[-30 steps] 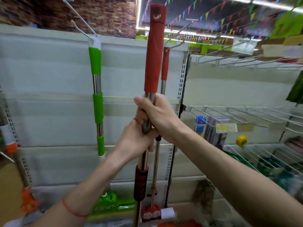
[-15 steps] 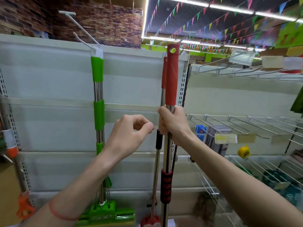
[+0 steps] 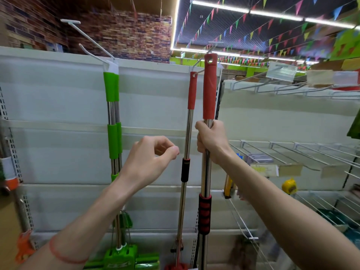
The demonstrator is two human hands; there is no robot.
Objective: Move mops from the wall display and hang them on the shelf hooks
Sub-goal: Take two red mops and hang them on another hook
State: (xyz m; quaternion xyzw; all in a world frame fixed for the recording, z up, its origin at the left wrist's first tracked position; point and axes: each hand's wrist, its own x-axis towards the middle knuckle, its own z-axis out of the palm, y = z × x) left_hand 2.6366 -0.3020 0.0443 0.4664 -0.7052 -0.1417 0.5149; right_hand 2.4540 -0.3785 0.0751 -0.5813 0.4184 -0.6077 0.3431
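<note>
Your right hand [image 3: 209, 141] is wrapped in a full fist around the bare steel shaft of the red-handled mop [image 3: 209, 88], just below its red top sleeve, holding the pole upright in front of the white shelf back panel [image 3: 58, 98]. The hanging hole at the top of that sleeve sits level with the wire hook [image 3: 200, 62] near the panel's upper right corner; you cannot tell whether hook and hole touch. A ribbed red and black grip [image 3: 204, 213] on the same pole lies below your forearm.

Your left hand [image 3: 150, 162] holds nothing: fingers loosely curled, thumb and fingertips nearly closed, hovering just left of the poles.

A second red mop [image 3: 190, 133], thinner, already hangs from the same hook, just beside the held pole on its left, with its red head near the panel's lower edge. A green mop [image 3: 114, 137] hangs from a long white hook [image 3: 87, 38] toward the panel's upper left. Wire shelves [image 3: 292, 152] extend from the right-hand section. A red band circles your left wrist.
</note>
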